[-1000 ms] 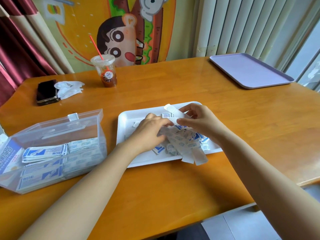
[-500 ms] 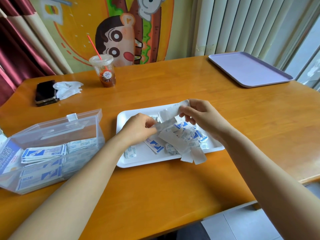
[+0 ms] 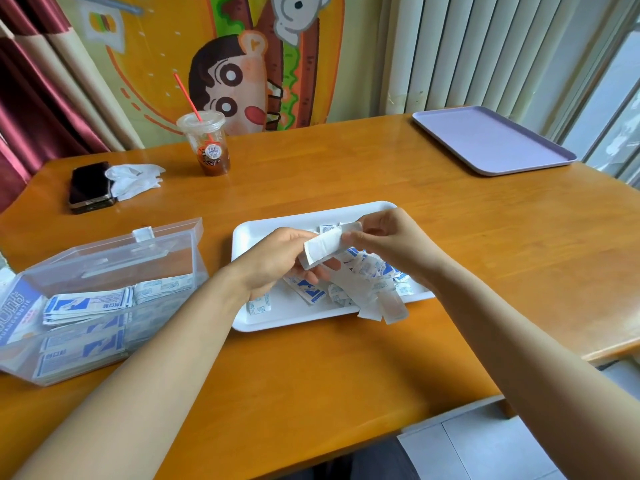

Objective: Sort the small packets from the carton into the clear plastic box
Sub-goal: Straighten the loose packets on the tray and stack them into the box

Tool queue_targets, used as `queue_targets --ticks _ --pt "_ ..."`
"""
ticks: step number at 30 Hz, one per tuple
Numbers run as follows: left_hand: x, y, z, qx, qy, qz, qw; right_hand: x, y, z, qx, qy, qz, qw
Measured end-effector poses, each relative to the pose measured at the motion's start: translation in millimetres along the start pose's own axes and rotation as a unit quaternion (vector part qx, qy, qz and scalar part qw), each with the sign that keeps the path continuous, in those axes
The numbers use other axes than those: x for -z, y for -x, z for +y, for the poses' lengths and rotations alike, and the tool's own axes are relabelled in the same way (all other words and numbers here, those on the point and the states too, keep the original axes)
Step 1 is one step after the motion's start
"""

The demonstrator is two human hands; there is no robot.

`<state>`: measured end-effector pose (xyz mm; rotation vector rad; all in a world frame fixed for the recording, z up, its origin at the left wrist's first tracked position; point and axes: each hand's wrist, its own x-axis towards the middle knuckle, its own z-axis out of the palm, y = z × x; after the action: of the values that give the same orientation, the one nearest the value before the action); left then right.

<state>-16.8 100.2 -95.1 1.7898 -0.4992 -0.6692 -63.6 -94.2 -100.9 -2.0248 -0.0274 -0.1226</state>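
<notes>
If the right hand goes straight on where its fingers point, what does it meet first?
Probably the left hand, which grips the same packet as the right hand; depth is unclear.

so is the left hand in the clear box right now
No, the left hand grips a white strip over the white tray, the right hand pinching its other end.
</notes>
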Motion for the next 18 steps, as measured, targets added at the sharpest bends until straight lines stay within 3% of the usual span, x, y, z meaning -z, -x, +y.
queue_targets --ticks 4,8,11,13,16,18 --pt "3.5 0.2 3.7 0.042 0.122 -0.048 0.99 -1.2 -1.1 -1.6 0.033 0.046 -0.009 0.998" --pt "-6.3 -1.1 1.8 0.011 -0.057 -0.022 0.998 0.8 1.0 -7.7 0.071 0.023 -0.05 0.996" --pt "-10.2 -2.7 1.4 0.0 -0.079 0.006 0.997 6.6 5.0 -6.0 0.067 0.048 -0.011 0.997" --pt "-9.8 -3.3 0.6 0.014 -0.083 0.045 0.995 17.5 8.8 -4.2 0.025 0.145 0.03 0.989" --pt "-10.3 -3.3 -2.9 0.026 -0.083 0.062 0.994 32.4 15.7 -3.6 -0.098 0.36 -0.078 0.925" --pt "-12.6 -2.8 -4.2 0.026 -0.08 0.055 0.995 30.3 21.5 -4.3 -0.177 0.407 -0.155 0.882"
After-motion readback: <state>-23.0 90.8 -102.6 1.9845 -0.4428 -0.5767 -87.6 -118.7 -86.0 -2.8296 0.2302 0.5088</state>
